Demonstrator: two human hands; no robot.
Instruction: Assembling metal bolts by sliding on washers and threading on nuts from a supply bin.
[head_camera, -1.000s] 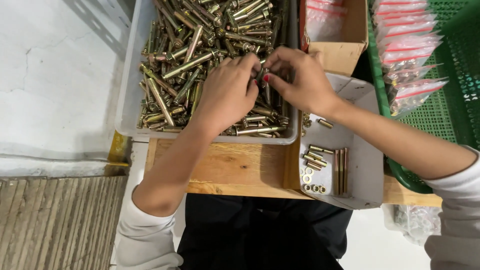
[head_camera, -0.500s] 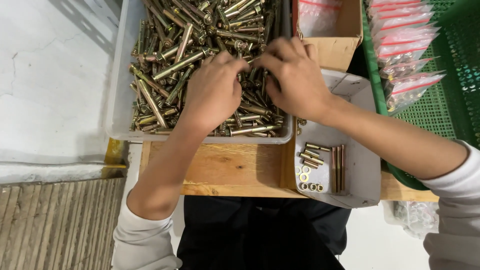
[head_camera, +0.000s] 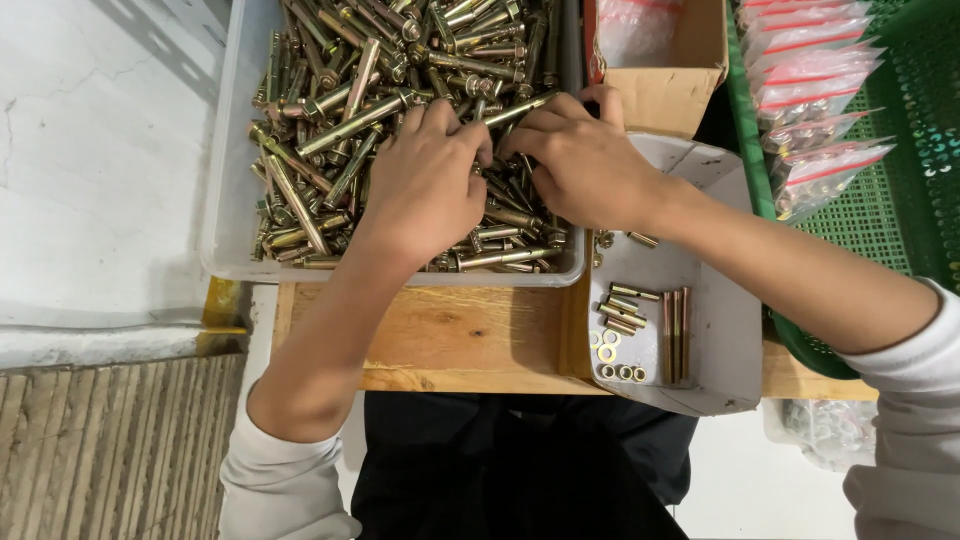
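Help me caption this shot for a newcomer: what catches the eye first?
The clear bin heaped with brass-coloured anchor bolts, top centre, with the left hand and right hand side by side on them. At right, red-topped bags lie in a green basket.

We count two hands (head_camera: 430, 185) in one clear bin (head_camera: 225, 200) of brass-coloured anchor bolts (head_camera: 340, 120) (too many to count). One grey tray (head_camera: 725, 330): roughly three long studs (head_camera: 676, 335), four short sleeves (head_camera: 622, 308), six washers (head_camera: 610, 360). One cardboard box (head_camera: 665, 85), one green basket (head_camera: 890, 200), about six red-topped bags (head_camera: 815, 85).
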